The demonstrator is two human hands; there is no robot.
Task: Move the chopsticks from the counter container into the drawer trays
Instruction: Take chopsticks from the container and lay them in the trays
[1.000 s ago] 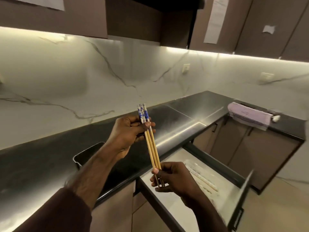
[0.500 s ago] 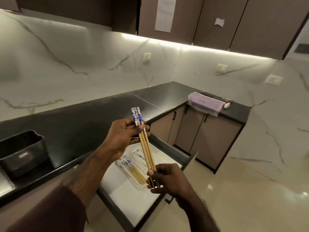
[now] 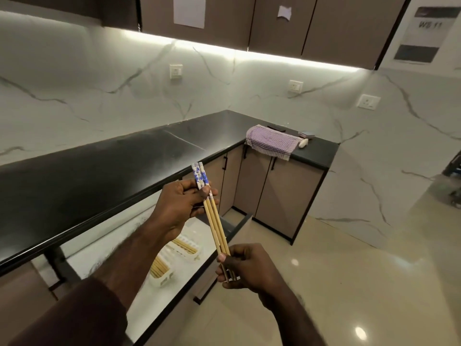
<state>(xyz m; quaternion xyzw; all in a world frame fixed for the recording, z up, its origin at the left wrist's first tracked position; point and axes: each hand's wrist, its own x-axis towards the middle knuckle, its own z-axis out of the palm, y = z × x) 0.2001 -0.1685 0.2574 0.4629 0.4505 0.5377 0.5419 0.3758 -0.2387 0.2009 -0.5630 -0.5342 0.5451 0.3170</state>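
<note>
Both hands hold one bundle of pale wooden chopsticks with blue-and-white patterned tops [image 3: 216,222]. The bundle is tilted, patterned ends up and away from the person, plain tips down and toward the person.

The left hand [image 3: 180,208] has its grip closed around the upper part of the bundle, just below the patterned section, with the thumb pressed across the sticks. The right hand [image 3: 245,267] has its grip closed around the lower tips, which protrude slightly beneath the fingers. A dark brown sleeve [image 3: 74,318] covers the left forearm.

The bundle is in the air above the open white-lined drawer [image 3: 104,255], clear of its contents. Inside the drawer, below the left forearm, sit two white plastic trays [image 3: 184,248], each holding wooden chopsticks laid flat; the nearer tray is partly hidden by the arm.

The drawer projects from beneath the black glossy tabletop [image 3: 99,171], which runs behind the drawer and turns a corner on the far right side. A purple-and-white checked cloth [image 3: 272,141] hangs over the tabletop edge past that corner. The counter container is not in view.
</note>
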